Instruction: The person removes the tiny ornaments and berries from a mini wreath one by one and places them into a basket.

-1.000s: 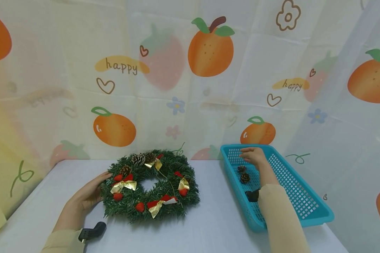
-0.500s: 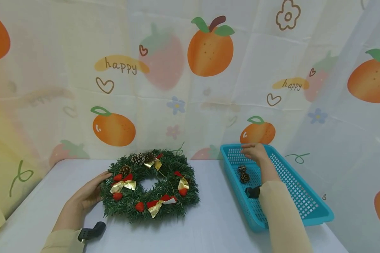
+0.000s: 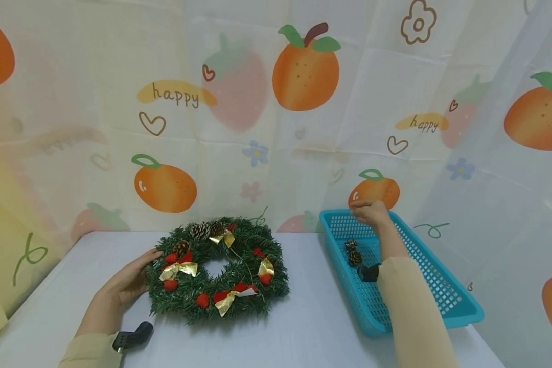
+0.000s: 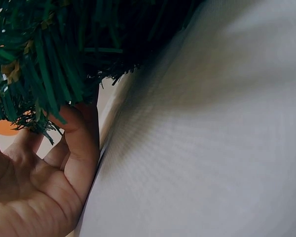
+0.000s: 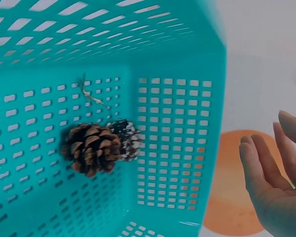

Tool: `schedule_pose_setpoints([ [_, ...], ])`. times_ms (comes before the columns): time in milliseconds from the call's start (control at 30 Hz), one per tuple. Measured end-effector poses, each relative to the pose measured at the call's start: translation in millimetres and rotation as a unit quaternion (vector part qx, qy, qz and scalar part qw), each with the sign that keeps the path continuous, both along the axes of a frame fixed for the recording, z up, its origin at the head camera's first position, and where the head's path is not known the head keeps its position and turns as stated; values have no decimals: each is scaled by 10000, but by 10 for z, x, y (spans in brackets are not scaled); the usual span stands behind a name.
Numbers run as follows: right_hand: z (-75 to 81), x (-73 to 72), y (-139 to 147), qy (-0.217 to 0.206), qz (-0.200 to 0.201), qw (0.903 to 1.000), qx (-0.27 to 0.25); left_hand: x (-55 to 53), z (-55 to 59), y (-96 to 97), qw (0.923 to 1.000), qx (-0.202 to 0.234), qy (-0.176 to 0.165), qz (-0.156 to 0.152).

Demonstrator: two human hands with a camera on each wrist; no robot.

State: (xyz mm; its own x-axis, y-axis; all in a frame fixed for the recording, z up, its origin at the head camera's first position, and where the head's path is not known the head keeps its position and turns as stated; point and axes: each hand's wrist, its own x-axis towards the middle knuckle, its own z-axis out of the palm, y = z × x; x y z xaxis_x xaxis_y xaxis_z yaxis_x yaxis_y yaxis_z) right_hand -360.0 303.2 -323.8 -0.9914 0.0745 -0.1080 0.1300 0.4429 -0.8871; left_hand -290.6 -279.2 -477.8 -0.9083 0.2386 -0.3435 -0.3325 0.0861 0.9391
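Observation:
A green wreath (image 3: 253,240) with gold-and-red bows, red berries and several pine cones lies on the white table. My left hand (image 3: 131,281) holds its left edge; in the left wrist view, the fingers (image 4: 81,143) reach in under and behind the green needles (image 4: 49,64), which hide their tips. Over the far end of a blue-green basket (image 3: 372,329), my right hand (image 3: 371,213) hovers with relaxed fingers and nothing in them. Below it in the basket, a brown pine cone (image 5: 92,149) lies against a white-tipped pine cone (image 5: 127,139).
A thin gold twig-like strand (image 5: 91,96) lies in the basket beside the cones. Behind the table hangs a curtain (image 3: 257,168) printed with fruit. The basket stands at the table's right side. Black wrist devices (image 3: 133,337) sit on both arms.
My right hand has risen slightly, up and away over the basket's far rim. My left hand and the wreath stay in place.

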Motion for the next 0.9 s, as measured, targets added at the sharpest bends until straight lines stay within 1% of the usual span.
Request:
schedule_pose_setpoints([
  [167,56,-31,-40,111,-2,9999,80,8,4,6,10000,53,21,-13],
  [400,144,-34,-125,176,356,9992,-43,14,10,4,10000,56,47,-32],
  [500,173,-42,-178,176,423,9989,-43,7,15,3,9999,106,36,-51],
  [767,209,-76,-309,137,304,9992,-206,23,34,25,9999,157,-3,-11],
  [900,218,-84,-364,136,336,9990,-243,19,34,27,9999,116,39,-41],
])
